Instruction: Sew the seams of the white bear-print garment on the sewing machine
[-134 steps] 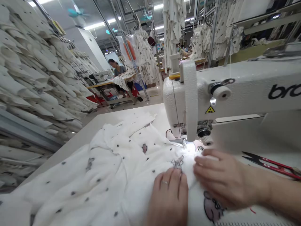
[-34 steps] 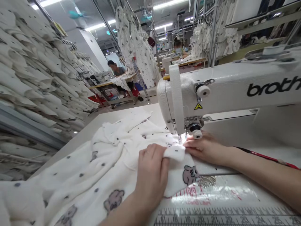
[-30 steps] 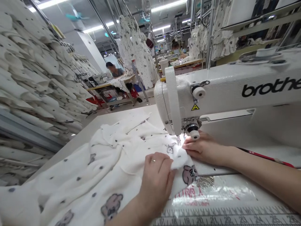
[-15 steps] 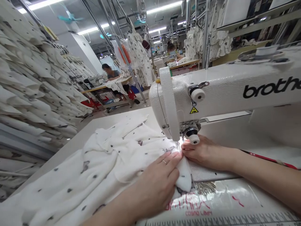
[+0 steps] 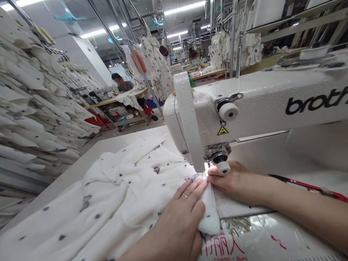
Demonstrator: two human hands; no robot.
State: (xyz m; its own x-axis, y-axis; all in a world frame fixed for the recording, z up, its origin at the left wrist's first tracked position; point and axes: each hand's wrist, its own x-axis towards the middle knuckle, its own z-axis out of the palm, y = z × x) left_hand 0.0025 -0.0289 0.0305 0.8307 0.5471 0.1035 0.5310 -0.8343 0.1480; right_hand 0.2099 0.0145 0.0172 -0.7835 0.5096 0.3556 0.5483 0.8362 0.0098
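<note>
White cloth with small dark prints (image 5: 108, 195) lies in loose folds to the left of the sewing machine (image 5: 255, 99) and runs under its needle area (image 5: 206, 167), which is brightly lit. My left hand (image 5: 179, 214), a ring on one finger, rests flat on this cloth with its fingertips just in front of the needle. Close to the needle on the right, my right hand (image 5: 239, 183) has its fingers pressed together at the cloth's edge. The machine head partly covers those fingertips. A narrow end of the cloth hangs toward me between the hands.
A red and black tool (image 5: 310, 186) lies behind my right forearm. Clear plastic with red lettering (image 5: 225, 243) covers the table's front. Printed garments (image 5: 35, 98) hang at the left. Two people (image 5: 122, 83) sit at other machines farther back.
The camera view has shifted, bringing the machine head a little nearer. Both hands stay by the needle, with the left one slightly lower in view. The cloth end reaches farther toward me.
</note>
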